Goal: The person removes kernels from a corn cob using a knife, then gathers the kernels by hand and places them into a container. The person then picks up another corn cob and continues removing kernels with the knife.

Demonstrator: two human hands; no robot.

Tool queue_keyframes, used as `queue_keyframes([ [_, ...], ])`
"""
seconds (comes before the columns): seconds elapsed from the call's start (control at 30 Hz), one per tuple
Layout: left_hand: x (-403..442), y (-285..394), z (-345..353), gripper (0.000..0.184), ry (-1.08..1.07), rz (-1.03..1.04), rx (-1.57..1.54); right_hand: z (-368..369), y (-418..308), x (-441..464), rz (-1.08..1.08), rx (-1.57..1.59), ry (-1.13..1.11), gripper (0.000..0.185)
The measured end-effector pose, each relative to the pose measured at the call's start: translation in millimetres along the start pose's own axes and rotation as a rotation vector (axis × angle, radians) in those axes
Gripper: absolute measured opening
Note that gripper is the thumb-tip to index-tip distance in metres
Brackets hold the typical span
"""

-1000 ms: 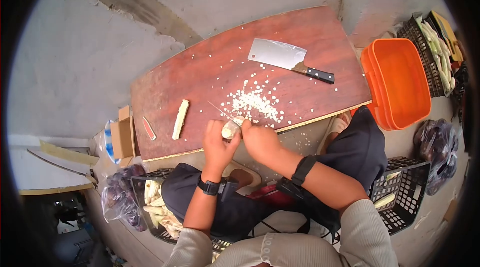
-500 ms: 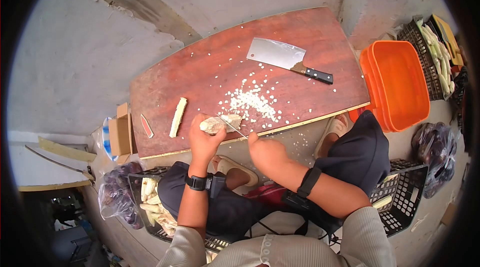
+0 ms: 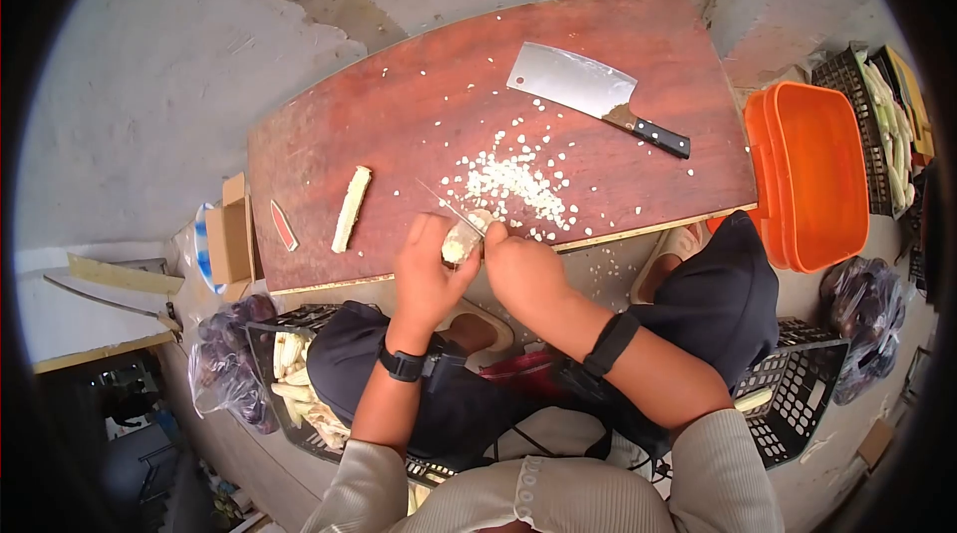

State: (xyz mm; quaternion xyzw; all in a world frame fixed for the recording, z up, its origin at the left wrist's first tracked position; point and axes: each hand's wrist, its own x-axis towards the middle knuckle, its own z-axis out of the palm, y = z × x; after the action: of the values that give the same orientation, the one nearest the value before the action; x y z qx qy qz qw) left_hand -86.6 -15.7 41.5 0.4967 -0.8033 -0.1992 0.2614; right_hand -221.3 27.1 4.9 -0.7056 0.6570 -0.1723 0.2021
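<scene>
My left hand is wrapped round a pale corn cob at the front edge of the red-brown table. My right hand is closed on a thin knife, whose narrow blade lies across the cob and points up and left; its handle is hidden in the fist. Cut white kernels lie in a loose heap just beyond my hands. A stripped cob rests on the table to the left, with a small red-and-white piece beside it. A cleaver lies flat behind the kernels.
Orange tubs stand right of the table, before a crate of corn. Black crates flank my legs, the left one holding cobs. Plastic bags and a cardboard box are at the left.
The cob has turned from lying sideways to pointing away from me. My right hand and knife have moved up and left onto it. The view has shifted slightly.
</scene>
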Motion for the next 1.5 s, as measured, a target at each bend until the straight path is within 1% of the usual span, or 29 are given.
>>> queue_keyframes([
  [0.13,1,-1,0,0.030,-0.022,-0.008,0.008,7,7,5,-0.021,0.046,0.023,0.008],
  [0.17,2,2,-1,0.029,0.001,-0.021,-0.036,11,8,5,-0.031,0.051,0.028,0.008],
  [0.27,-6,-3,-2,0.030,-0.004,0.061,0.018,10,8,2,-0.029,0.052,0.024,0.009],
  [0.37,-15,4,2,0.031,0.063,-0.054,-0.041,11,6,0,-0.052,0.078,0.050,0.010],
  [0.4,-15,4,5,0.031,0.094,-0.054,-0.040,10,7,0,-0.065,0.087,0.069,0.011],
  [0.47,-15,2,9,0.030,0.160,-0.057,-0.040,8,7,1,-0.052,0.105,0.022,0.010],
  [0.57,-18,0,9,0.029,0.094,-0.060,-0.027,7,5,-5,-0.027,0.146,0.003,0.011],
  [0.67,-21,1,8,0.028,0.114,-0.060,-0.017,4,4,-15,-0.002,0.180,0.002,0.011],
  [0.77,-20,-16,6,0.026,0.118,-0.125,-0.098,1,6,-27,0.027,0.187,-0.045,0.013],
  [0.9,-22,-22,6,0.024,0.133,-0.199,-0.151,-10,10,-41,0.038,0.146,-0.134,0.011],
  [0.97,-17,-20,4,0.024,0.146,-0.215,-0.156,-8,13,-42,0.061,0.109,-0.182,0.012],
  [1.07,-9,-12,2,0.023,0.129,-0.138,-0.107,-11,14,-40,0.050,0.052,-0.210,0.012],
  [1.27,-3,-8,1,0.024,0.099,-0.110,-0.019,-6,18,-31,0.044,0.000,-0.189,0.010],
  [1.37,-1,-7,1,0.024,0.091,-0.092,-0.027,-5,16,-27,0.047,-0.005,-0.171,0.010],
  [1.47,-1,-12,3,0.025,0.061,-0.155,-0.063,-4,16,-21,0.038,0.003,-0.158,0.009],
  [1.5,-2,-10,3,0.026,0.046,-0.080,-0.011,-4,15,-17,0.034,0.009,-0.154,0.009],
])
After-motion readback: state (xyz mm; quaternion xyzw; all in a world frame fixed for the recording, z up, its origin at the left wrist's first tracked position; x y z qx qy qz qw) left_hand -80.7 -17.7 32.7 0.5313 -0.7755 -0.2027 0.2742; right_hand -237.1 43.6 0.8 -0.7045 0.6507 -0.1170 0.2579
